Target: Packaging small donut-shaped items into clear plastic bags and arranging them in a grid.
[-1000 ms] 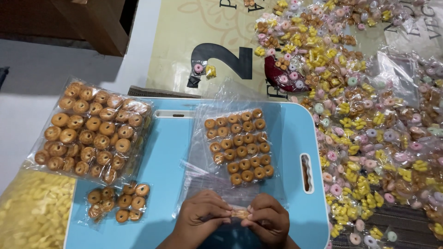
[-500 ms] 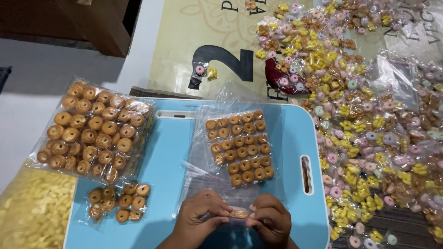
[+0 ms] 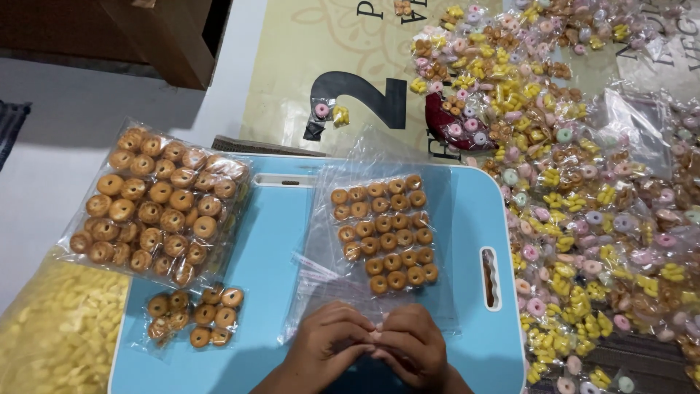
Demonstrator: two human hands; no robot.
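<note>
My left hand and my right hand meet at the near edge of a light blue board. Their fingertips pinch a small clear packet between them, and the fingers hide most of it. Just beyond my hands lies a flat clear bag of ring biscuits laid out in neat rows, with loose empty plastic around it. To the left, a small bag of several ring biscuits rests on the board.
A large bag of ring biscuits overlaps the board's left edge. A bag of yellow snacks lies at the near left. A wide heap of small packets with pink, yellow and brown sweets covers the mat on the right. A handle slot cuts the board's right side.
My fingers have closed over the small packet, so the biscuit seen between them earlier is now almost hidden. The bags on the board have not moved.
</note>
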